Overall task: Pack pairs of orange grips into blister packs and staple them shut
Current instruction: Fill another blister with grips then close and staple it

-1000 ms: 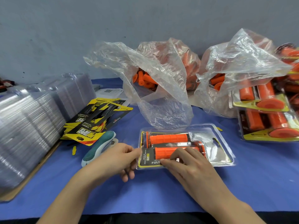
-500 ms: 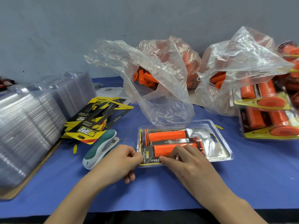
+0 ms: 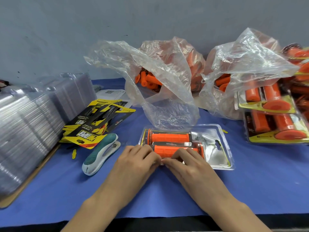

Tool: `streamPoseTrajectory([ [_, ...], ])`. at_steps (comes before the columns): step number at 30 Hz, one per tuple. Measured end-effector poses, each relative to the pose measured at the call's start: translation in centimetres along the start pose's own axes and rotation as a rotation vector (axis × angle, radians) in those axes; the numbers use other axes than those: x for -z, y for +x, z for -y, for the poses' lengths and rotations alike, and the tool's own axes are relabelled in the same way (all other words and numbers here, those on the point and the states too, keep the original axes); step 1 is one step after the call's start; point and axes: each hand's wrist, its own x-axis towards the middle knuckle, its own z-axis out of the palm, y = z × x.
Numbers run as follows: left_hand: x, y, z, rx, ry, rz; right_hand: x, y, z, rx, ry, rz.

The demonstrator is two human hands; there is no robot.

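Observation:
A clear blister pack (image 3: pixel 214 149) lies on the blue table at centre, over a yellow-and-black card. Two orange grips sit side by side in it, the far grip (image 3: pixel 168 137) and the near grip (image 3: pixel 165 150). My left hand (image 3: pixel 137 163) pinches the pack's near edge with curled fingers. My right hand (image 3: pixel 189 164) lies over the near grip with fairly straight fingers pressing on that same edge. The fingertips of both hands meet at the middle of the edge. A teal-and-white stapler (image 3: pixel 100 153) lies untouched to the left of my left hand.
Printed cards (image 3: pixel 95 124) are piled behind the stapler. Stacks of empty clear blisters (image 3: pixel 25 128) fill the left side. Two plastic bags (image 3: pixel 167 77) (image 3: pixel 242 67) of loose orange grips stand at the back. Finished packs (image 3: pixel 274 114) are heaped at the right.
My left hand slid right from the pack's left corner to the middle of its near edge. My right hand's fingertips came left to meet it. The pack stayed in place.

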Motion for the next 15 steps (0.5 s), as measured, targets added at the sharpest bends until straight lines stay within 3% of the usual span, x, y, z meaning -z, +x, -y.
streamPoseTrajectory([
  [11, 0.8, -0.2, 1.1, 0.032, -0.003, -0.113, 2.3, -1.6, -0.6, 0.068, -0.137, 0.038],
  [15, 0.7, -0.6, 2.1, 0.074, -0.026, -0.082, 3.1, -2.5, -2.0, -0.044, -0.165, 0.035],
])
